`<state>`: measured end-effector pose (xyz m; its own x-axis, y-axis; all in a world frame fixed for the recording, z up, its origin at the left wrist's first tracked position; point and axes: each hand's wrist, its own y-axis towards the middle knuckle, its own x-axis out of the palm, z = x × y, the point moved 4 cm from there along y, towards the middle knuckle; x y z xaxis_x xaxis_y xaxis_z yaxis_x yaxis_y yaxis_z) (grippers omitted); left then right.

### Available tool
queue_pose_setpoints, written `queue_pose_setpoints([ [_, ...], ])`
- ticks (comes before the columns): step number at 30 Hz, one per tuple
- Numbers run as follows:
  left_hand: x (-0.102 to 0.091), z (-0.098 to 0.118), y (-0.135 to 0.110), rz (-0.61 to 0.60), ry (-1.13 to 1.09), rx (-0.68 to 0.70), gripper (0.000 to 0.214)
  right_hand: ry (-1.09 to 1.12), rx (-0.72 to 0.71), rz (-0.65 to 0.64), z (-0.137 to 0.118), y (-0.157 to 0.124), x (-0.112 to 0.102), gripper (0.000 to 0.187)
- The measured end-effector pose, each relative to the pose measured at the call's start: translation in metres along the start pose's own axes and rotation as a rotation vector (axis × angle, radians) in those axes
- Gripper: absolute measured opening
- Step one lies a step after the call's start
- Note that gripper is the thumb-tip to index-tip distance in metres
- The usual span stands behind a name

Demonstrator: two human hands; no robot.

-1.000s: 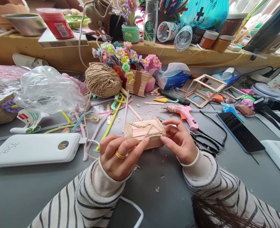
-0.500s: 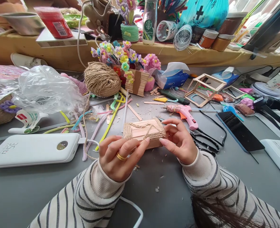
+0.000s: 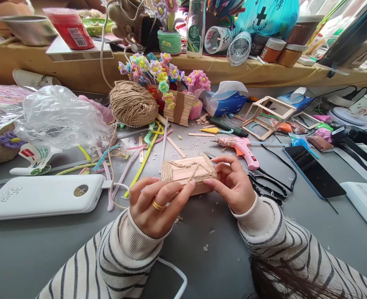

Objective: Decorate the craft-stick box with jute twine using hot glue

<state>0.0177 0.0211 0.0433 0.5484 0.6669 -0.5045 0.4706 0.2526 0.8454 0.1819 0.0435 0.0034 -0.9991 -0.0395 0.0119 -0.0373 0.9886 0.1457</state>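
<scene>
Between my hands is a small box of wooden craft sticks (image 3: 182, 173), with jute twine (image 3: 167, 171) wrapped round its left and right ends and a strand running across its top. My left hand (image 3: 157, 203), with a gold ring on one finger, grips the box's near left side, its index fingertip on the twine. My right hand (image 3: 233, 185) closes on the right end, thumb on the near top edge and the other fingers behind. A jute ball (image 3: 133, 104) sits beyond my left hand, its loose strand trailing down beside the pipe cleaners (image 3: 146, 158).
A pink glue gun (image 3: 241, 150) and black-handled scissors (image 3: 269, 187) lie right of the box. A phone (image 3: 314, 171) is farther right; a white power bank (image 3: 43, 196) is at left. Behind stand an open stick frame (image 3: 269, 116) and a tissue pack (image 3: 225, 101).
My right thumb has slid left along the near top edge of the box, and the right hand has shifted slightly left. The left hand and box look almost unmoved.
</scene>
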Motion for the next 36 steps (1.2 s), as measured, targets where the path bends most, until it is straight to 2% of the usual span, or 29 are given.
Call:
queue_pose_setpoints([
  [13,-0.003,-0.001,0.001,0.005,-0.013,0.014,0.022,0.083,0.083,0.030,0.002,0.000,0.000,0.041],
  [22,-0.012,-0.003,0.005,-0.072,0.032,0.069,0.026,0.077,0.099,0.046,0.003,0.001,-0.002,0.043],
  [36,-0.012,-0.001,0.007,-0.044,0.067,0.109,0.021,0.091,0.084,0.031,0.002,0.001,-0.001,0.041],
])
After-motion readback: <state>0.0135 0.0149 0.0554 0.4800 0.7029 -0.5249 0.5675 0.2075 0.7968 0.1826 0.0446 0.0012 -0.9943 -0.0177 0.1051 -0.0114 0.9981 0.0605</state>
